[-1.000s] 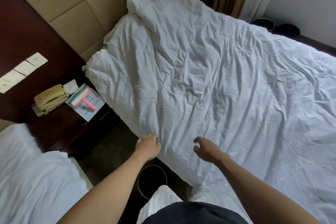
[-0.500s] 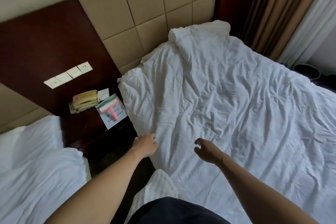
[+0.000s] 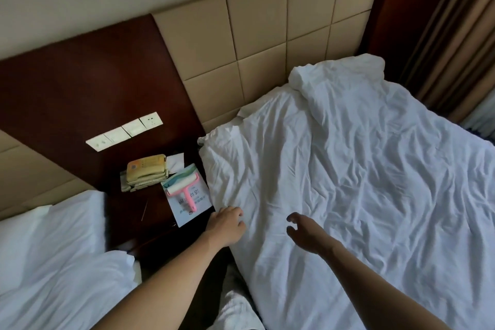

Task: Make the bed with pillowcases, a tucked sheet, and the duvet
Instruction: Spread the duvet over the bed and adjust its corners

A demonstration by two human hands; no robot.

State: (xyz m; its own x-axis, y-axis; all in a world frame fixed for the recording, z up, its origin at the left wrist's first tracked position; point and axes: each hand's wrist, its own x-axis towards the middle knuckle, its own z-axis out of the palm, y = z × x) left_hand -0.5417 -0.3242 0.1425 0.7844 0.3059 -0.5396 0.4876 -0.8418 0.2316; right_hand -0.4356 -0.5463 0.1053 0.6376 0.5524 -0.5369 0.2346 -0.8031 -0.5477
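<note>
A wrinkled white duvet [image 3: 361, 182] covers the bed on the right, up to the padded beige headboard [image 3: 267, 48]. A bunched fold of it [image 3: 334, 75] lies at the head end; any pillows are hidden. My left hand [image 3: 226, 225] rests at the duvet's left edge with its fingers curled on the cloth, and I cannot tell if it grips. My right hand [image 3: 305, 230] hovers just over the duvet, fingers apart and holding nothing.
A dark wooden nightstand [image 3: 150, 225] stands between the beds with a beige telephone [image 3: 146, 173], a pink lint roller [image 3: 184, 190] and a paper card [image 3: 192, 203]. A second white bed [image 3: 53, 262] is at the left. Brown curtains [image 3: 455, 35] hang at the right.
My view has swung up and left, showing more headboard and nightstand. Both hands have moved along the duvet's left edge toward the head of the bed.
</note>
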